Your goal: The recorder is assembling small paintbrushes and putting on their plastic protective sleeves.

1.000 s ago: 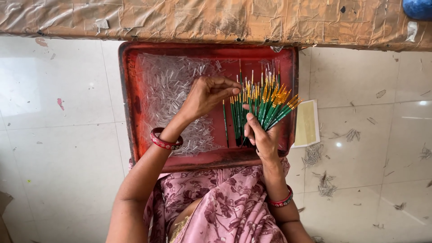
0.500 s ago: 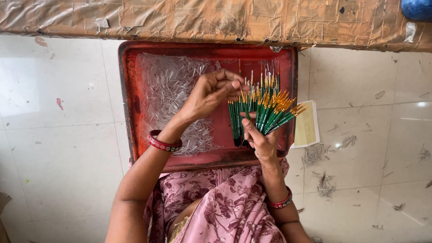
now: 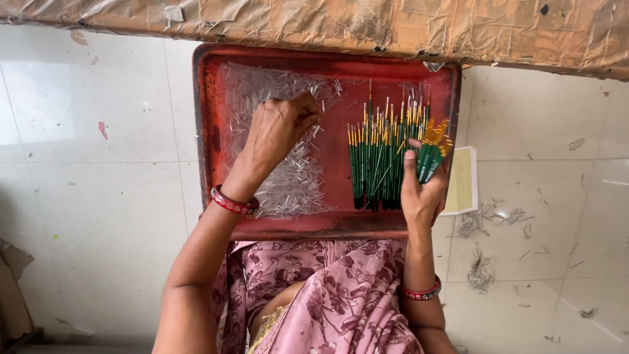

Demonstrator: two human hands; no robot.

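A red metal tray [image 3: 209, 124] lies on a pale tiled floor [image 3: 98, 183], its far edge tucked under a brown taped cardboard sheet [image 3: 393, 26] that hides whatever lies beyond. The left hand [image 3: 278, 131] rests knuckles-up in a heap of small clear plastic tubes [image 3: 288, 183] on the tray's left half; its fingertips are curled down among the tubes, so whether they pinch one cannot be told. The right hand [image 3: 419, 190] is closed around a small bunch of thin green brushes [image 3: 431, 154] with yellow bands, thumb pressed along their handles, at the tray's right side. Just beside it, a wider row of matching green brushes [image 3: 377, 164] lies on the tray, tips pointing away; the lower ends of some are covered by the hand. A yellowish card [image 3: 462, 180] lies on the floor, partly hidden behind the tray's right rim. Grey scraps [image 3: 481, 272] are scattered on the tiles to the right. Both wrists wear red bangles [image 3: 232, 202]; a pink flowered garment [image 3: 341, 295] fills the bottom edge, cut off by the frame.
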